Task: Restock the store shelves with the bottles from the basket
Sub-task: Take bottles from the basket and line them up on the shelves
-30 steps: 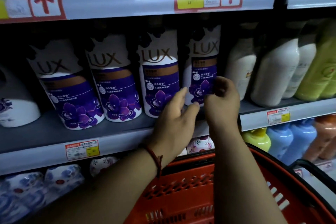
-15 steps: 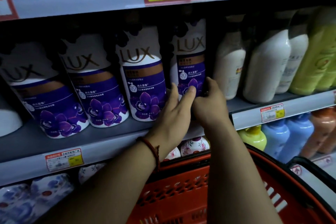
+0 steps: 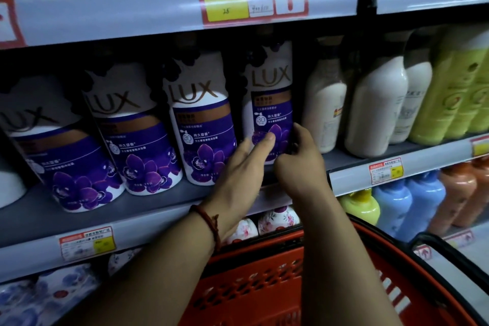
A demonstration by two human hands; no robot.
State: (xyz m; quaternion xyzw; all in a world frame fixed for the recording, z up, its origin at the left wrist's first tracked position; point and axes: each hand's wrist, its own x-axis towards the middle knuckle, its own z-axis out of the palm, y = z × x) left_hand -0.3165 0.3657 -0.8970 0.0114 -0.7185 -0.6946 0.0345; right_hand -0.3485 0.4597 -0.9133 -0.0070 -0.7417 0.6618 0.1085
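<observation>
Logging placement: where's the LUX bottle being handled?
Head view, centre: LUX bottle, rightmost of four on the middle shelf, beside a white bottle, left hand and right hand on its base.

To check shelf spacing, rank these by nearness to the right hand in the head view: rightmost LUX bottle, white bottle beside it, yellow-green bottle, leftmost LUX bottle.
1. rightmost LUX bottle: held by the right hand.
2. white bottle: just right of it.
3. yellow-green bottle: far right of the shelf.
4. leftmost LUX bottle: far left.
</observation>
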